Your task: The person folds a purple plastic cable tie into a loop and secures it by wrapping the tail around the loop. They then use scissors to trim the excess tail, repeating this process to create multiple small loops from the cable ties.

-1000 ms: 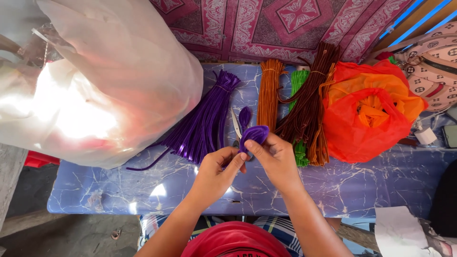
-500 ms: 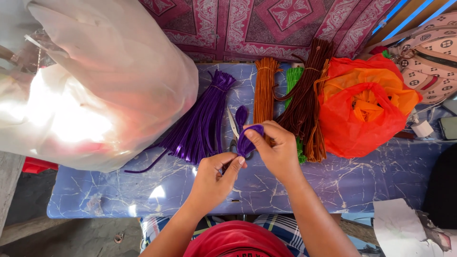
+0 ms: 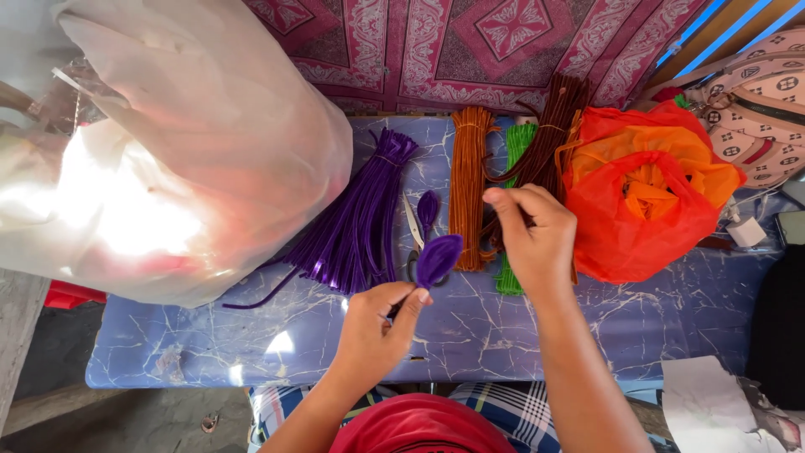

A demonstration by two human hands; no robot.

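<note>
Left hand pinches the stem end of a purple petal loop between thumb and forefinger, tight grip low down so the leaf-shaped part stands clear above the fingers, just over the table and in front of the bundles. Right hand is up at the stock, fingers curled and pinched together over the brown stems and the green bundle; can't tell if it actually has a strand or is only touching. Stock is sorted by colour, side by side along the far edge: purple bundle fanned out and tied at the top, orange bundle straight and tied, then green, then brown, all within arm's reach. Material looks like fuzzy chenille wire: thin, bendable, slightly glossy nap. A second finished purple petal lies flat between the purple and orange bundles, beside small scissors, blades pointing away. Tabletop is blue, marbled, smooth. Red-orange plastic bag sits to the right, crinkly, mouth open. Big translucent white sack on the left, thin film, bulging, sun glaring through. Patterned handbag far right.
</note>
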